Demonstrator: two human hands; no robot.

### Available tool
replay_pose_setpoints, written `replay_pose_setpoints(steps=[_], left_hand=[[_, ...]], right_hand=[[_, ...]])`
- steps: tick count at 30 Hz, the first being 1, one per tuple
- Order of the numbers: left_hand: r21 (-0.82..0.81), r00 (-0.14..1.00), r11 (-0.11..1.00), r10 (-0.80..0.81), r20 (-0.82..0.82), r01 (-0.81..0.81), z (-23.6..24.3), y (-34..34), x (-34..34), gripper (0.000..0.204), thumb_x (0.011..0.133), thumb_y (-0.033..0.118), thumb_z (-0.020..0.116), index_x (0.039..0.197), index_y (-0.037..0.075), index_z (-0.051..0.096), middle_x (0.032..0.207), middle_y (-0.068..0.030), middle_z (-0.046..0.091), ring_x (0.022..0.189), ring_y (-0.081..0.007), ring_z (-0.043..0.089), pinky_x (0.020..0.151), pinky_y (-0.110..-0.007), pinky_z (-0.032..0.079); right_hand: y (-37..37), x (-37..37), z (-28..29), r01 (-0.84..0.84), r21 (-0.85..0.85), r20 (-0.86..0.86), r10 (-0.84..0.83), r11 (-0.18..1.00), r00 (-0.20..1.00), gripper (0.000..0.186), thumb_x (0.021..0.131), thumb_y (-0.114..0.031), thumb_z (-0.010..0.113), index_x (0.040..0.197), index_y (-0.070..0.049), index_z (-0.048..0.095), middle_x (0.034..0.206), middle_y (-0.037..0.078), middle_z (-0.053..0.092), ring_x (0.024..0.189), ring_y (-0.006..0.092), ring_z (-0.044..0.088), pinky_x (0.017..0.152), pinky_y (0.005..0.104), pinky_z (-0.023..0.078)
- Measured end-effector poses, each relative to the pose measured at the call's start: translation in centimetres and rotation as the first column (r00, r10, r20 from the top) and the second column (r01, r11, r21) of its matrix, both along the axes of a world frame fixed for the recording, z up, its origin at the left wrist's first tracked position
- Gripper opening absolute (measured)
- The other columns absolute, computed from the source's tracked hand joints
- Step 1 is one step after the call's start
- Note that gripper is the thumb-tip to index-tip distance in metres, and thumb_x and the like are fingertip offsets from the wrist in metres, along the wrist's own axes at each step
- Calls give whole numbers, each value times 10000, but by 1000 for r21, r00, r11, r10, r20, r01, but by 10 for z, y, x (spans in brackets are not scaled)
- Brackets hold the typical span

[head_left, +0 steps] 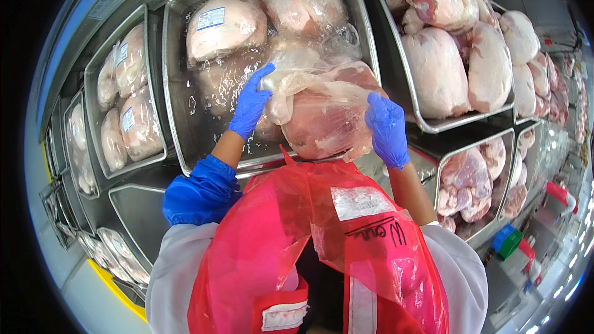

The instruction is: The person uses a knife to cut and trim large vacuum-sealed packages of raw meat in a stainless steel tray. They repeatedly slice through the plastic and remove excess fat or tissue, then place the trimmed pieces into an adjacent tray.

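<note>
Where our translucent red plastic apron (247, 235) comes near the close rim of a large rectangular steel tub (172, 86), our right hand (387, 127), in a blue glove, is closed on the right edge of a crumpled clear plastic bag (281, 102); our left hand (250, 105), gloved in the same blue, pinches the bag's left side between thumb and fingers; between the two lies a big raw reddish-pink cut of meat (325, 117), the bag around it, at the near right part of the tub; beyond it, we see two pale, rounded, clear-wrapped cuts (229, 34) with blue-and-white labels, sitting in liquid; to the left, a grey steel tray (136, 165) bears similar wrapped cuts; to the right, a steel container (430, 128) holds pale unwrapped ones; farther right is a blue-and-green box (507, 242).
</note>
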State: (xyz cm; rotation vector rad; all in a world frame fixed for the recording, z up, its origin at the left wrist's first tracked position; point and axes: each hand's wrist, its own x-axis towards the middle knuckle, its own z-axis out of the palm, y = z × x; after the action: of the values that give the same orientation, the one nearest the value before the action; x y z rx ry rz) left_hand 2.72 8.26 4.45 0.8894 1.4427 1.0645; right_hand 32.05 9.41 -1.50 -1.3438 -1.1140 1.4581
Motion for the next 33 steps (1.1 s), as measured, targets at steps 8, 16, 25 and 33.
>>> replay_pose_setpoints(steps=[8,16,25,33], left_hand=[[54,810,995,-39,-586,87,-54,34,18,503,762,-14,462,1238,131,536,1154,-178,549,1105,-305,485,981,-359,356],[166,690,986,99,-717,31,-142,65,31,580,742,-16,436,1288,174,490,952,-195,543,941,-371,490,851,-439,393],[-54,684,978,100,-723,-199,-147,59,-1,648,822,124,467,1420,194,229,1164,-187,479,1079,-354,462,859,-651,307],[-510,388,858,-490,-781,56,-17,102,-31,550,827,295,526,1350,194,387,1055,-144,579,993,-307,549,899,-608,331]], right_hand=[[124,-43,19,-266,376,318,146,887,937,173,905,-172,525,851,-18,582,653,-48,446,588,42,383,513,227,340],[203,-38,-31,-480,471,560,170,740,811,263,810,-29,541,1055,53,587,934,125,624,815,226,591,760,307,467],[171,-90,-34,-472,187,300,407,862,863,173,895,-124,539,838,6,637,691,37,575,650,83,506,609,262,444],[158,-149,28,-529,134,210,497,838,842,277,816,-126,644,601,-8,515,550,10,443,546,85,397,494,298,352]])
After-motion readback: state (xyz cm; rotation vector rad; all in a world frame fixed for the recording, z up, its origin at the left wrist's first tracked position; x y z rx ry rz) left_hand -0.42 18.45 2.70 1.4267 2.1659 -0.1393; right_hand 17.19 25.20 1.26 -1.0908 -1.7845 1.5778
